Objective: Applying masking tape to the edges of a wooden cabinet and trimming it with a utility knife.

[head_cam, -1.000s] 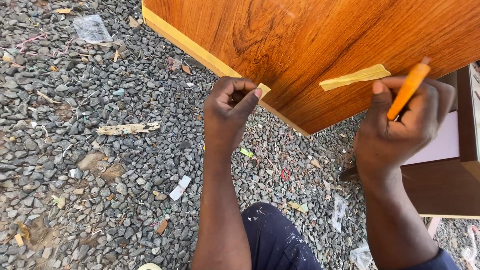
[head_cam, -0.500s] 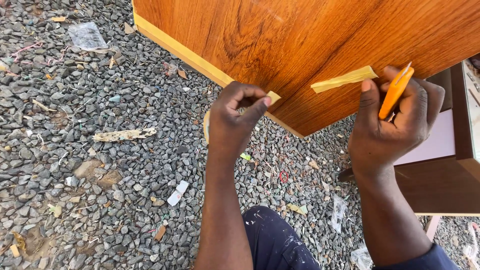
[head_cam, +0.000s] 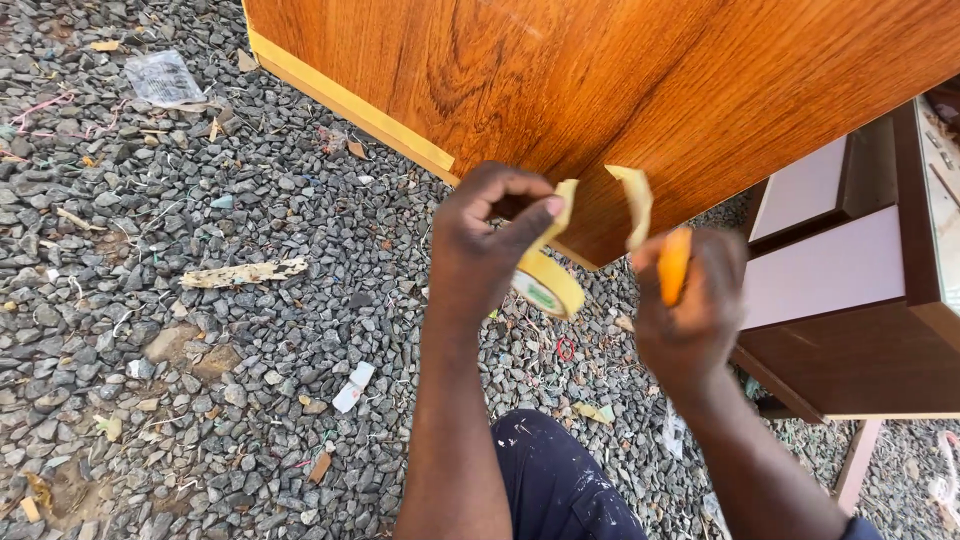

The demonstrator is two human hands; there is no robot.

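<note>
Tape roll and knife held at the panel's taped edge

The left hand point(head_cam: 490, 245) is curled shut, its fingers point(head_cam: 530, 215) pinching a roll of yellow masking tape point(head_cam: 548, 285) that hangs just below the lower edge of a wood-grain panel point(head_cam: 600, 90). A short run of tape rises from the roll to the thumb and forefinger, right against the panel's near corner. The right hand point(head_cam: 690, 315) is closed around an orange utility knife point(head_cam: 674, 265), gripped upright, and a loose tail of yellow tape point(head_cam: 636, 205) stands up from the top of that hand, touching the panel face. The two hands are near each other, with the roll between them. A strip of the same yellow tape point(head_cam: 350, 105) already runs along the panel's lower edge toward its far corner. To the right stands a dark brown cabinet point(head_cam: 850, 330) with pale drawer fronts. Below everything is gravel ground point(head_cam: 200, 300), scattered with a torn plastic wrapper point(head_cam: 160, 75), a flat wood sliver point(head_cam: 245, 272) and small paper scraps. The person's dark paint-flecked trouser leg point(head_cam: 560, 480) shows at the bottom
</note>
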